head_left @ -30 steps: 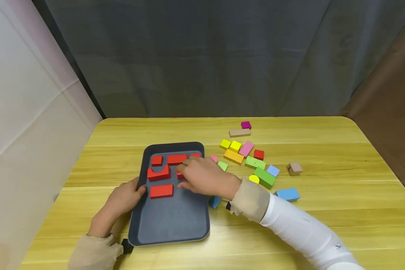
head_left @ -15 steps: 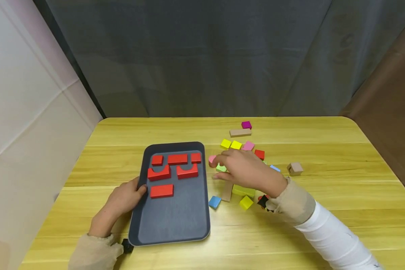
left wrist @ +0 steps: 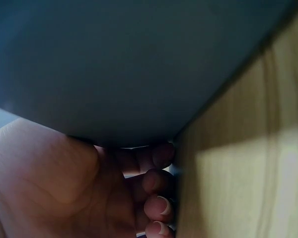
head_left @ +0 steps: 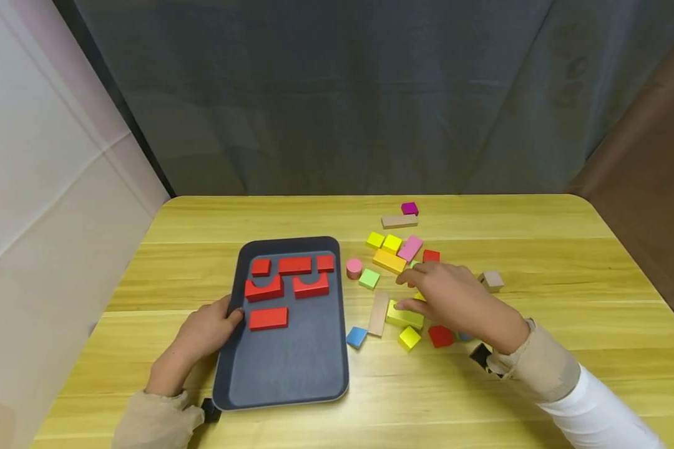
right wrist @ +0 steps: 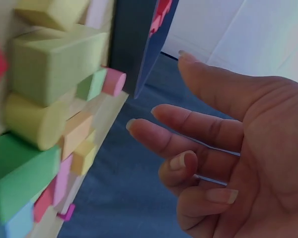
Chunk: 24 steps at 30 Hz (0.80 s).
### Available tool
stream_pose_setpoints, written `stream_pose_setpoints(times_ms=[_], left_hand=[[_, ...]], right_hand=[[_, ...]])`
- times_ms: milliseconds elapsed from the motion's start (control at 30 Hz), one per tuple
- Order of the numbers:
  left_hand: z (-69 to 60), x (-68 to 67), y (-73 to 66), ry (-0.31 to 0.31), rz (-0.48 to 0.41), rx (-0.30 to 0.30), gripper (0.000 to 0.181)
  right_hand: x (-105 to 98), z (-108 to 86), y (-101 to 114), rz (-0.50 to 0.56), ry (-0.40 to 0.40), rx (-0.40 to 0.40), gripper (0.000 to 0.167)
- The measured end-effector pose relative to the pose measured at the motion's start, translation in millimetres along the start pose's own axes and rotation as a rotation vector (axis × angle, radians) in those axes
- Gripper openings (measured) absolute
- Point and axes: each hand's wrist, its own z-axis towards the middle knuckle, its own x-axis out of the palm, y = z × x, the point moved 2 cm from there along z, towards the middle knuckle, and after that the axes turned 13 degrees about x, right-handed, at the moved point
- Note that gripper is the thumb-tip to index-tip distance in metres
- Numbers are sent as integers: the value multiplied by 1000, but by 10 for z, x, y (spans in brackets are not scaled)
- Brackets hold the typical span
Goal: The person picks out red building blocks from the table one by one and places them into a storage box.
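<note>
My left hand (head_left: 205,330) holds the dark grey tray (head_left: 289,368) at its left rim, the thumb lying over the edge. In the left wrist view its fingers (left wrist: 159,206) curl beside the tray's underside. Several red blocks (head_left: 268,318) lie in the far half of the tray, two of them with a curved notch (head_left: 311,287). My right hand (head_left: 455,299) hovers over the loose blocks to the tray's right. Nothing sits between its thumb and fingers (right wrist: 159,136) in the right wrist view. Under it lie a yellow-green block (head_left: 404,315) and a green block (right wrist: 25,173).
Around the right hand are a pink cylinder (head_left: 354,269), an orange block (head_left: 389,260), a blue block (head_left: 356,337), a flat wooden strip (head_left: 378,315) and red blocks (head_left: 440,336). A wooden cube (head_left: 491,281) stands farther right. A grey curtain (head_left: 337,100) hangs behind the table.
My right hand has moved right, from over the red blocks in the tray to above the loose blocks. The notched red block it was at now shows fully. My left hand stays put.
</note>
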Motion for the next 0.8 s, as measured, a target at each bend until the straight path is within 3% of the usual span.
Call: stream_pose_setpoints(times_ms=[467,800], left_hand=[[-6,17,-11,-11,-8,-5,41],[-11,-8,-2,-12,-4,1,41]], right_hand=[[181,-316,-277,6,-5,-28,22],[319,-427,-338,6,80,-8,28]])
